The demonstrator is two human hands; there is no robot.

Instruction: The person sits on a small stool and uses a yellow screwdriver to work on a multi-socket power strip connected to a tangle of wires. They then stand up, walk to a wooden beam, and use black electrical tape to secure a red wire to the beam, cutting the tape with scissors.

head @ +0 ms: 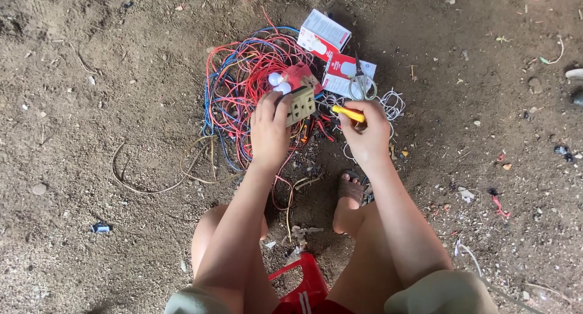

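Here, the left hand is gripping a beige socket block face-up, steadying it, while the right hand is pinching a yellow-handled screwdriver toward it, above tangled wires.

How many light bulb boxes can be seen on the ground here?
2. One light bulb box lies behind the wire tangle; the second box sits right of it, under the scissors. More could be hidden beneath the wires.
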